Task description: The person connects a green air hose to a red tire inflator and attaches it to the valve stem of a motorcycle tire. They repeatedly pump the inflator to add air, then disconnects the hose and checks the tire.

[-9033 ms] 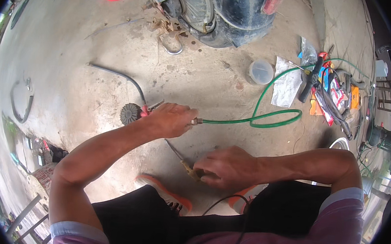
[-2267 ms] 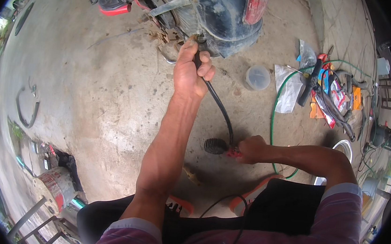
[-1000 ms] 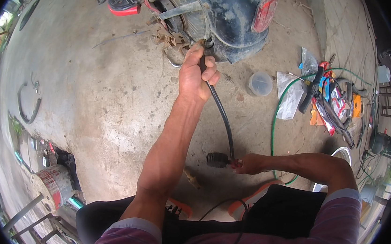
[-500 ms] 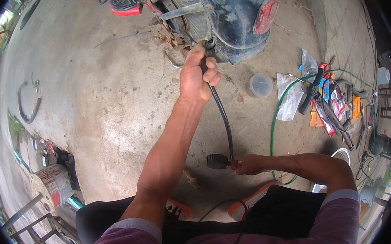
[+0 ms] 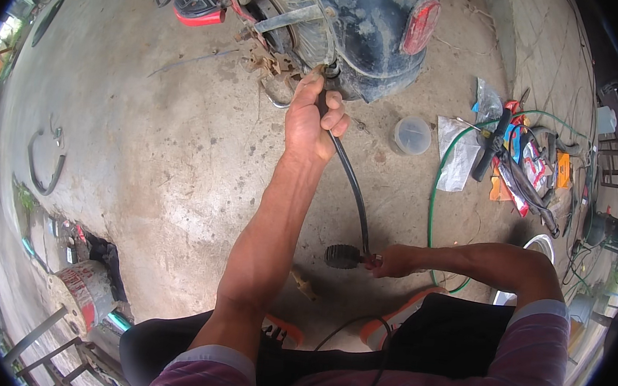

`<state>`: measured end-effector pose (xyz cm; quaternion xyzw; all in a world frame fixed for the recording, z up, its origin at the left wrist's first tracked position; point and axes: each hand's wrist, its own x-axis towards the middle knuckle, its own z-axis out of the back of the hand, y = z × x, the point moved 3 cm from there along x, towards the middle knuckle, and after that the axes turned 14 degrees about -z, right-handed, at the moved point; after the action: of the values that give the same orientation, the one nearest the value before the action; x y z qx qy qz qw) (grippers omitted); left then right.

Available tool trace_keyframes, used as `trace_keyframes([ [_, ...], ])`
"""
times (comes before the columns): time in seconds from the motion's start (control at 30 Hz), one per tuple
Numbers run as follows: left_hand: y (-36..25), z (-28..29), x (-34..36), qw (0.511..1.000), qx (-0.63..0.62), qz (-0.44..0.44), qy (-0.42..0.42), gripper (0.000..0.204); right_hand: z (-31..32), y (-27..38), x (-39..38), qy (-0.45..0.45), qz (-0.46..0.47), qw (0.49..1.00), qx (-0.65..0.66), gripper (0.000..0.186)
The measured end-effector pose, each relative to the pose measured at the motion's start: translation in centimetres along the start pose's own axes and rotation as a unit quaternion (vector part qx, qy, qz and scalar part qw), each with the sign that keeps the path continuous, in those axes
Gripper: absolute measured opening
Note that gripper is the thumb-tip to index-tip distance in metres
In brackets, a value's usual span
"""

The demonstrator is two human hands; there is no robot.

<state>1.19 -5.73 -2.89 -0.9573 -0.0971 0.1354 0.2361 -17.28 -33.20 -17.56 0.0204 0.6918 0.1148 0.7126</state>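
My left hand [image 5: 312, 122] is closed around the upper end of a black rubber hose [image 5: 356, 186]. It holds that end against the lower edge of a muddy black motorbike rear [image 5: 362, 27], beside its wheel; the exact contact is hidden by my fingers. The hose curves down to my right hand [image 5: 392, 260], which is closed on the grip of a tire inflator. Its round, black, ribbed gauge [image 5: 342, 256] sticks out to the left of my fingers. Most of the grip is covered by that hand.
Right of the motorbike stands a clear plastic tub [image 5: 412, 135]. Beyond it, a green hose [image 5: 433, 197] loops past a pile of tools and packets [image 5: 524, 165]. A metal basin [image 5: 539, 249] is by my right elbow. At left lie a curved black tube [image 5: 46, 175] and a rusty drum [image 5: 83, 294].
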Motion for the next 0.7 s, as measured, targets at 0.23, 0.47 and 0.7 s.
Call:
trace_keyframes([
  [0.23,0.1,0.1,0.0,1.000,-0.004,0.002,-0.001,0.021,0.4,0.7,-0.9,0.003,0.003,1.000,0.007,0.050],
  [0.47,0.2,0.3,0.2,1.000,-0.007,0.005,0.006,0.021,0.3,0.4,-0.3,-0.002,0.008,1.000,-0.018,0.049],
  [0.7,0.2,-0.2,-0.1,1.000,0.012,0.003,0.008,0.014,0.3,0.7,-0.9,-0.005,0.018,1.000,-0.001,0.047],
])
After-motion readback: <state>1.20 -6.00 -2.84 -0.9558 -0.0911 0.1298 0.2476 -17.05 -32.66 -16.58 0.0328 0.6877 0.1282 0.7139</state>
